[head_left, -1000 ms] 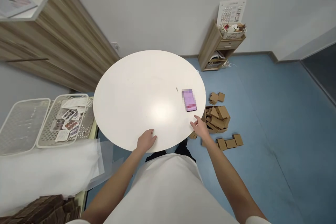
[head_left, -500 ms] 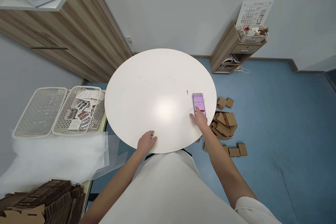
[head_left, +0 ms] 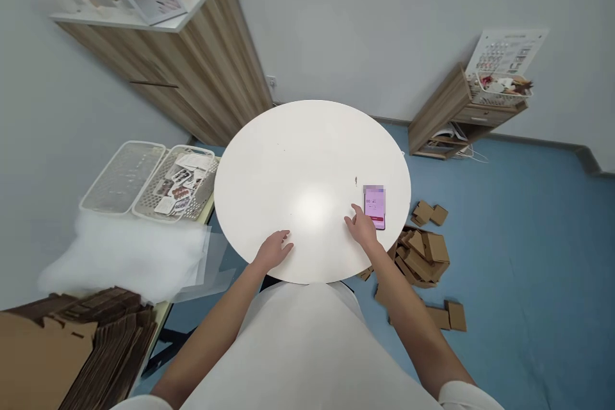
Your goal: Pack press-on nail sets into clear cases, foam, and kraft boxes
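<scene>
A phone (head_left: 375,206) with a lit pink screen lies flat near the right side of the round white table (head_left: 298,141). Just left of the phone is my right hand (head_left: 361,227), its fingers apart and nothing held in it. My left hand (head_left: 275,250) is over the table's near left part, fingers loosely spread and holding nothing. A small dark mark (head_left: 356,180) shows on the tabletop, left of the phone's upper end.
To the left stand a white basket (head_left: 144,202) of small printed packs, white foam sheets (head_left: 125,250) and stacked flat cardboard (head_left: 110,359). Small cardboard boxes (head_left: 425,256) lie on the floor at right. A wooden cabinet (head_left: 216,57) and a low shelf unit (head_left: 439,112) stand beyond.
My right hand has come off the phone's screen and moved to its left. My left hand has shifted slightly up the table with fingers more spread. The camera view has turned left.
</scene>
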`<state>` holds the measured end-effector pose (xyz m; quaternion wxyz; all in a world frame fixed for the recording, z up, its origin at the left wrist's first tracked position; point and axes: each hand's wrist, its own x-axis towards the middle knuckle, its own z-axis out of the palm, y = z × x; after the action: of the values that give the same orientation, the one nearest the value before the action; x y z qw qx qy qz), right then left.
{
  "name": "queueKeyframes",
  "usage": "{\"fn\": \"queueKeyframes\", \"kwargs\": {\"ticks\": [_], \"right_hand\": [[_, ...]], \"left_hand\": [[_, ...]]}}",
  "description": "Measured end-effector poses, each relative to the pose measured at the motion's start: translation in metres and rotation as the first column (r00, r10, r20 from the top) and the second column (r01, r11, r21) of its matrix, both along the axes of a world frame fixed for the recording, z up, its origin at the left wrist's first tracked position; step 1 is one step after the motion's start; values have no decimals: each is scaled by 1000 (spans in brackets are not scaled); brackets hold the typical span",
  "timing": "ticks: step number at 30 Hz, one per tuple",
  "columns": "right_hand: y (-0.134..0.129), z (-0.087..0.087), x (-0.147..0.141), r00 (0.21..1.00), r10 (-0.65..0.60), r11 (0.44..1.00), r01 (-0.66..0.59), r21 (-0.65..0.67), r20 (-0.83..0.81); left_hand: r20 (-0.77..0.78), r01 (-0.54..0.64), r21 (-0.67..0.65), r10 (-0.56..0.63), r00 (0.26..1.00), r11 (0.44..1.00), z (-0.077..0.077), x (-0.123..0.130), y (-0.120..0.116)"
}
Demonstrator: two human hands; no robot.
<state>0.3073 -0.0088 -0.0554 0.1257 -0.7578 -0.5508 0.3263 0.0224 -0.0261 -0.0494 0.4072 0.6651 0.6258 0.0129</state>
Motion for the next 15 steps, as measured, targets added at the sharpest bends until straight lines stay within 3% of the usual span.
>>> {"fn": "queueKeyframes", "kwargs": {"ticks": [6,15], "right_hand": [[20,7,-50,955,226,974,-217,64,-195],[50,14,-150,833,484,875,-470,119,-269]], "left_hand": [[-79,-82,77,88,993,994,13,-30,-8],[-13,-371,136,376,926,919,17,-108,-23]]}}
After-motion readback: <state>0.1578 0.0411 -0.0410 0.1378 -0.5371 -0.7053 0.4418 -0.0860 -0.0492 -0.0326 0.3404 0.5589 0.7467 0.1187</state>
